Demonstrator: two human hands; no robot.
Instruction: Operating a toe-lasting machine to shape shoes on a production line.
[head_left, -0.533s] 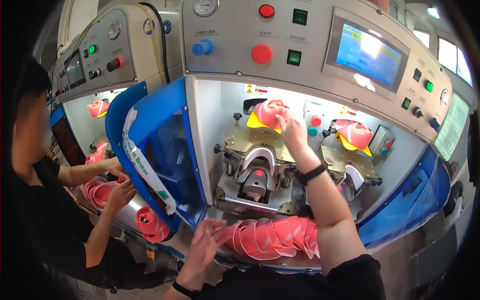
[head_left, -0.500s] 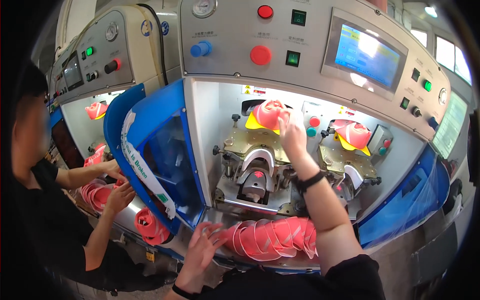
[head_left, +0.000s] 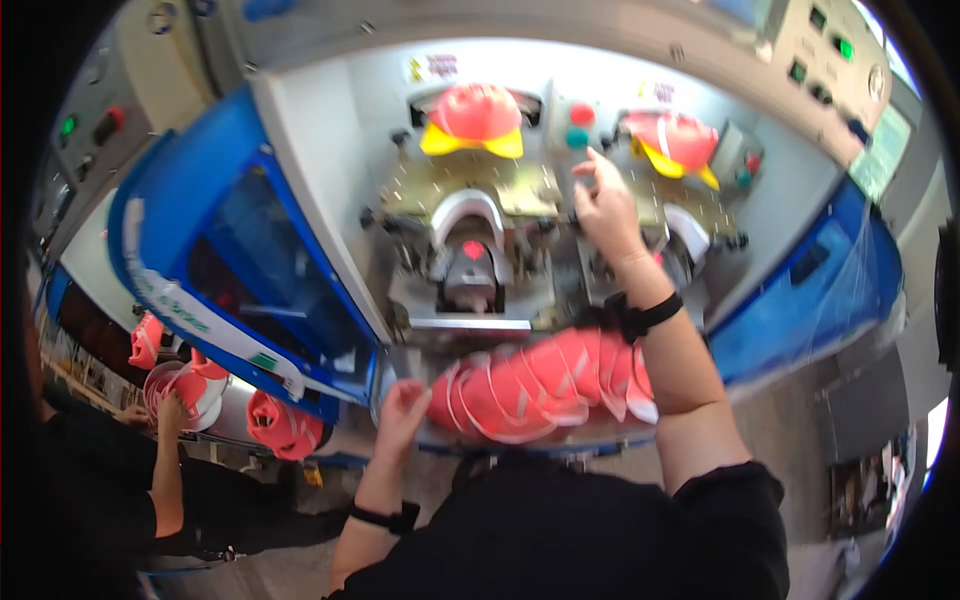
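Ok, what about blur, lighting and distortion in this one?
Head view: blur softens the stacked pink caps and the left hand, hiding fine finger detail; head view: white light fills the work bay, bright on its back wall; head view: the fisheye bows the machine's front panel into an arc, with black corners.

Pink caps (head_left: 540, 385) on seemingly metal ledge (head_left: 348, 440)

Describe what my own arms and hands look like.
Your left hand and right hand are ungloved. The left wristband and right wristband are black, each with a bulkier dark piece. The right sleeve is black and short.
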